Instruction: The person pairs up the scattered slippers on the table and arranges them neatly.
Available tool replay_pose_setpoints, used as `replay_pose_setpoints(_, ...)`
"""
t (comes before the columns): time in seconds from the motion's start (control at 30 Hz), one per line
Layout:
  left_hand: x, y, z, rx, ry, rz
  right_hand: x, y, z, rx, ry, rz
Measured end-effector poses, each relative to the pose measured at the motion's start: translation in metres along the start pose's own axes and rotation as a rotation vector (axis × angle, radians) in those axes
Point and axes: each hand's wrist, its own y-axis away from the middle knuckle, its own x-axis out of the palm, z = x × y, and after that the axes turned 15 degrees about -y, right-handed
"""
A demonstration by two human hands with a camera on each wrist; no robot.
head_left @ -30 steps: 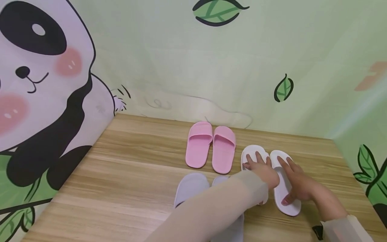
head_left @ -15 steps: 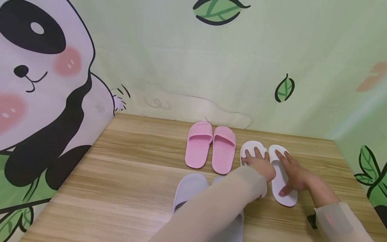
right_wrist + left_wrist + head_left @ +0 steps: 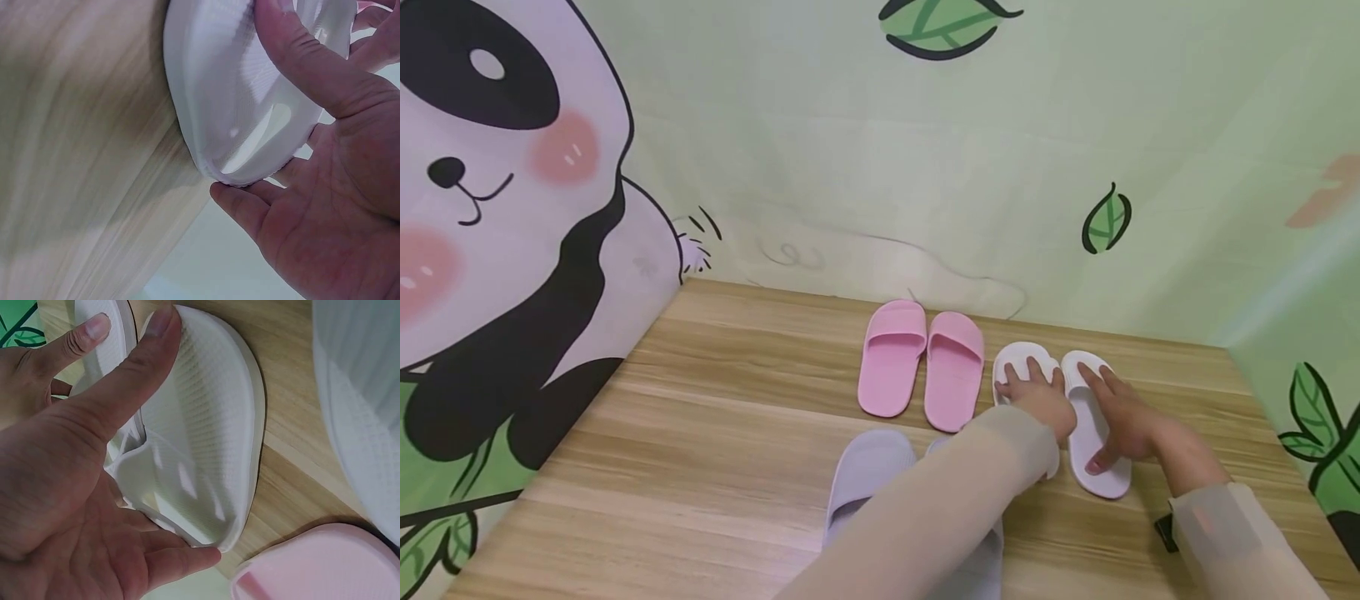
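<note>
A pair of white slippers lies side by side on the wooden floor at the right. Over the left white slipper (image 3: 1026, 354) my left hand (image 3: 1039, 402) spreads its fingers on the strap; in the left wrist view its thumb extends over the footbed. My right hand (image 3: 1127, 423) rests on the right white slipper (image 3: 1084, 429), fingers on the strap and thumb on the footbed near the heel. Both hands look fairly straight-fingered. The left hand and sleeve hide the rear of the left slipper.
A pink pair of slippers, with its right slipper (image 3: 953, 375) nearest the white ones, stands by the back wall (image 3: 820, 167). A grey-lilac slipper (image 3: 868, 471) lies in front, its mate partly under my left sleeve (image 3: 925, 517). A panda-printed wall (image 3: 512, 317) bounds the left side.
Both white slippers have slid away from me toward the back wall and slightly left, with both hands moving along on them. The pink and grey slippers stay in place.
</note>
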Motion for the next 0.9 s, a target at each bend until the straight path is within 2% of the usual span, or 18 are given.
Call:
replay_pose_setpoints(0.13, 0.004, -0.004, 0.000, -0.003, 0.022, -0.029, 0.000, -0.001, -0.001, 0.001, -0.003, 0.004)
replay_pose_setpoints(0.27, 0.006, -0.012, -0.006, -0.012, 0.002, 0.006, -0.001, -0.002, -0.002, 0.005, -0.008, 0.003)
replay_pose_setpoints(0.4, 0.008, -0.026, -0.013, -0.012, -0.101, 0.033, -0.001, -0.003, -0.003, 0.009, -0.027, -0.001)
replay_pose_setpoints(0.5, 0.012, -0.034, -0.014, 0.031, -0.221, 0.021, -0.001, -0.003, -0.005, 0.003, -0.053, -0.005)
replay_pose_setpoints(0.57, 0.012, -0.032, -0.011, 0.065, -0.288, 0.003, -0.002, -0.004, -0.006, 0.000, -0.069, -0.008)
replay_pose_setpoints(0.63, 0.009, -0.026, -0.005, 0.098, -0.320, -0.025, -0.004, -0.004, -0.008, -0.002, -0.078, -0.015)
replay_pose_setpoints(0.7, 0.006, -0.018, 0.001, 0.110, -0.322, -0.053, -0.006, -0.004, -0.008, -0.001, -0.074, -0.022)
replay_pose_setpoints(0.8, 0.003, -0.010, 0.010, 0.111, -0.274, -0.100, -0.010, -0.004, -0.008, -0.012, -0.054, -0.040)
replay_pose_setpoints(0.9, 0.001, -0.012, 0.018, 0.106, -0.185, -0.125, -0.015, -0.006, -0.004, -0.044, -0.028, -0.060)
